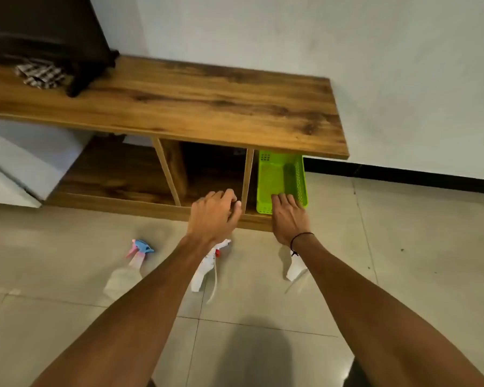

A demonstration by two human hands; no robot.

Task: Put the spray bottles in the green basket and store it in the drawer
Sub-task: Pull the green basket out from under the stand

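An empty green basket (pixel 280 174) sits in the right compartment of the low wooden cabinet (pixel 179 104), sticking out past its front. My right hand (pixel 288 216) lies on the basket's near rim, fingers over the edge. My left hand (pixel 215 213) hovers with curled fingers in front of the divider to the left of the basket, holding nothing. Three spray bottles lie on the floor below: a clear one with a blue and pink trigger (pixel 132 263), a white one (pixel 207 266) under my left forearm, and a white one (pixel 295 268) partly hidden by my right wrist.
The cabinet has open compartments (pixel 213 169) to the left of the basket. A dark object (pixel 48 32) and a checked cloth (pixel 39 72) sit on the cabinet top at far left. A white panel (pixel 17 169) leans at the left. Tiled floor (pixel 403 247) lies to the right.
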